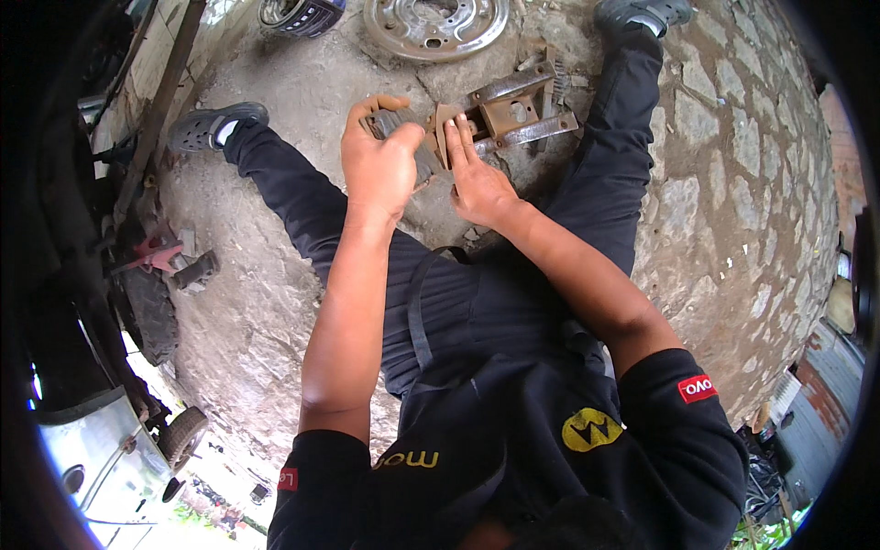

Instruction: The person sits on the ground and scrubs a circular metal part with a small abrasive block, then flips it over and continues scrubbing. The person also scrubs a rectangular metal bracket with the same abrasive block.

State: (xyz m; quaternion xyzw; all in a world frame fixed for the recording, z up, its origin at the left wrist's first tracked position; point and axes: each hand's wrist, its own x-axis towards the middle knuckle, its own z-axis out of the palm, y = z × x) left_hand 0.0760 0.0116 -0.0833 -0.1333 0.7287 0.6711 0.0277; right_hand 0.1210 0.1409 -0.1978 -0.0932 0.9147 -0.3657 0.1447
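Observation:
My left hand is closed round a dark grey, ribbed metal part, its thumb pressed on the near side. Beside it, my right hand has two fingers stretched out flat against a rusty brown plate. The thumb of that hand is hidden. The plate stands at the left end of a rusty metal frame with two worn steel rails, which lies on the ground between my legs. Whether the ribbed part touches the plate, I cannot tell.
A steel wheel rim lies beyond the hands, with a dark blue can to its left. My outstretched legs flank the work. Left are a red metal stand and a small dark cylinder; stone paving spreads to the right.

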